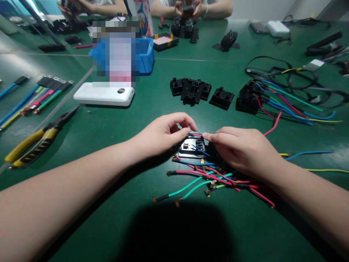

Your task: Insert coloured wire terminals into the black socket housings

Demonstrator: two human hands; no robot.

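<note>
A black plastic housing (187,154) lies on the green table, with a blue wire and small brass terminals in it. A short red wire (196,135) runs along its far edge. My left hand (170,130) is curled at the far left corner of the housing, its thumb on that edge. My right hand (240,145) is closed, its fingertips pressed at the right end of the red wire; its other fingers are folded out of sight. Just below lies a loose bunch of red, green and blue wires (196,185) with brass terminals at their ends.
Several black plastic housings (192,91) lie beyond my hands, one wired housing (249,96) to the right. Yellow-handled pliers (40,140), a white power bank (103,95) and terminated cables (38,96) lie left. A blue bin (145,56) stands behind. Two people sit across the table.
</note>
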